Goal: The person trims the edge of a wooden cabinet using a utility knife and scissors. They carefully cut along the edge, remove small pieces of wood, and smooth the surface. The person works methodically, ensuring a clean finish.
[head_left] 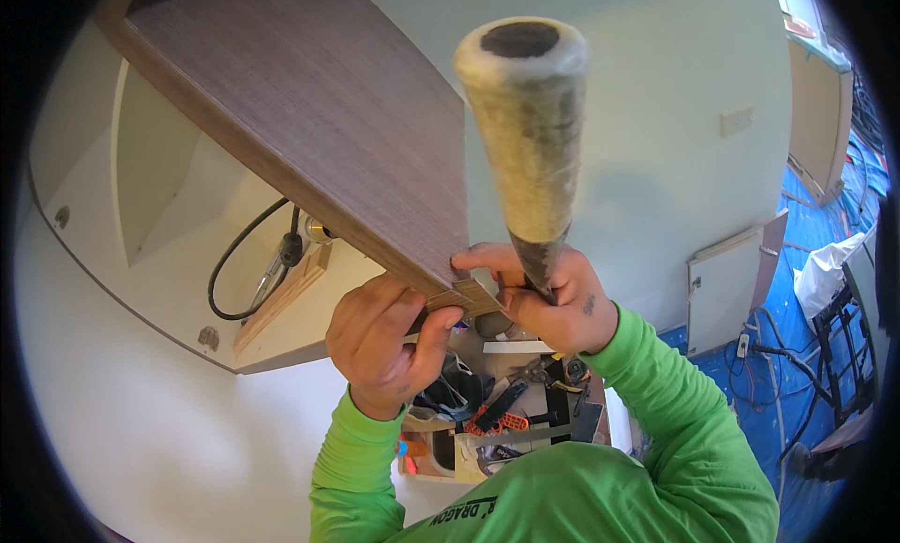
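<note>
At the near corner of a brown wood-grain board point(319, 102), my left hand point(382, 341) is closed, pinching a thin wood-coloured edging strip point(480, 297). The strip's short end sticks out past the corner. My right hand point(567, 299) is closed around the lower part of a tool with a thick, yellowish, tape-wrapped handle point(530, 140). That handle points up toward my head, its round end dark in the middle. The tool's working end is hidden by my hand. My right forefinger reaches left to the board's corner, and the thumb lies beside the strip.
Below the board is a pale cabinet point(169, 196) with a black cable point(230, 271) and a wooden piece point(281, 299). Beneath my hands lie several hand tools point(516, 402). A pale green wall point(675, 168) rises ahead. Panels point(722, 285) and blue sheeting point(750, 384) are at right.
</note>
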`<state>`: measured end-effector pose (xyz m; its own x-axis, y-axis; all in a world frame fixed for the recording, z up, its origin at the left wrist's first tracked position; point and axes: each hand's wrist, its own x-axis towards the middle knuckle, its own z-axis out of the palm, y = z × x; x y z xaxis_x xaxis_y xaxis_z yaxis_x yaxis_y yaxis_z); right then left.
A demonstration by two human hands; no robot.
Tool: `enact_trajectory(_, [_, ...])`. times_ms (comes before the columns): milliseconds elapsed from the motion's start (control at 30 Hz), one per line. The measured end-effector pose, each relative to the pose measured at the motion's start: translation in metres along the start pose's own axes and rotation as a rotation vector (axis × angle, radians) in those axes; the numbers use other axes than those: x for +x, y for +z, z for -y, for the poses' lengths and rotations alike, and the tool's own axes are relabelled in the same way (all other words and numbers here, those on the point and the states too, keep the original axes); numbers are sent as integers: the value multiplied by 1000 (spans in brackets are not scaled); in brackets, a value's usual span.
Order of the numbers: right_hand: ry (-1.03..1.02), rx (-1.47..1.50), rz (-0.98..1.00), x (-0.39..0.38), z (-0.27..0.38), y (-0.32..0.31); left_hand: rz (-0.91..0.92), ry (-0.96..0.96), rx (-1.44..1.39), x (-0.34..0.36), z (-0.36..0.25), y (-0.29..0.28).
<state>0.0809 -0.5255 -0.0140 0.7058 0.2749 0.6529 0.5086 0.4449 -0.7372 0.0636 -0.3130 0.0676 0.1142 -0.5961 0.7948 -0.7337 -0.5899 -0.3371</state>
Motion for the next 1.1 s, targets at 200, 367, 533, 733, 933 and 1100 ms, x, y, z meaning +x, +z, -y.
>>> enact_trajectory(200, [-189, -13, -113, -17, -21, 2, -6, 8, -1, 1, 0, 1])
enact_trajectory(367, [169, 95, -168, 17, 9, -6, 24, -9, 32, -4, 1, -2])
enact_trajectory(533, [226, 21, -26, 45, 12, -22, 71, -27, 51, -2, -2, -4])
enact_trajectory(733, [283, -54, 102, 59, 25, -32, 108, -11, 54, -6, 0, -3])
enact_trajectory(933, [275, 9, 211, 64, 20, -37, 173, -20, 45, -4, -3, -6])
enact_trajectory(1100, [283, 96, 254, 67, 15, -31, 172, -29, 58, -5, -4, -8])
